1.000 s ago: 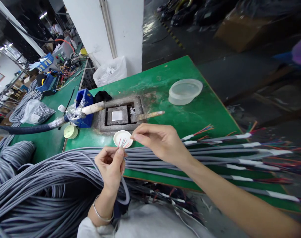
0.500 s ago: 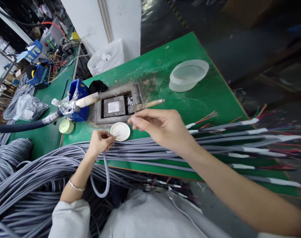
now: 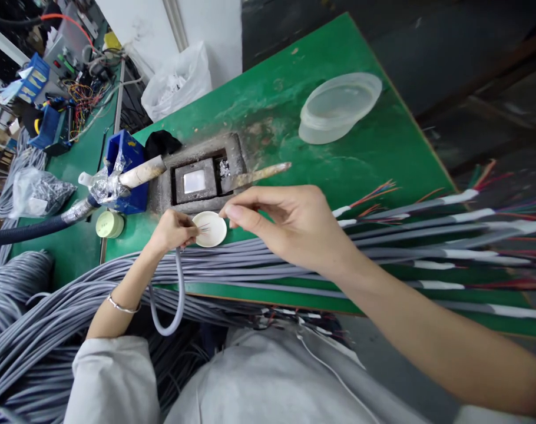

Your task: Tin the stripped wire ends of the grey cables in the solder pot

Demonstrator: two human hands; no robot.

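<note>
My left hand [image 3: 173, 231] is closed around the stripped end of a grey cable [image 3: 179, 294], which loops down below it. Thin wire ends [image 3: 203, 228] poke out of the fingers over a round cream-white dish [image 3: 214, 237]. My right hand [image 3: 290, 227] hovers at the dish's right edge, thumb and forefinger pinched together; whatever is between them is too small to make out. Just behind the dish sits a grimy solder pot [image 3: 232, 154] with a shiny silver square [image 3: 194, 182] in its middle. A stick-like tool [image 3: 263, 173] rests across its right rim.
Many grey cables [image 3: 259, 259] run along the green table's [image 3: 268, 100] front edge. A pale hose nozzle [image 3: 142, 174] leans on a blue bin [image 3: 126, 150]. Nearby are a light-green tub [image 3: 109, 225], a clear plastic container [image 3: 338, 109] and a bag of scraps [image 3: 179, 82].
The view has shifted a little. Relative to the dish, my left hand has moved slightly away from me, bringing the wire ends over its middle. My right hand is slightly closer to the dish.
</note>
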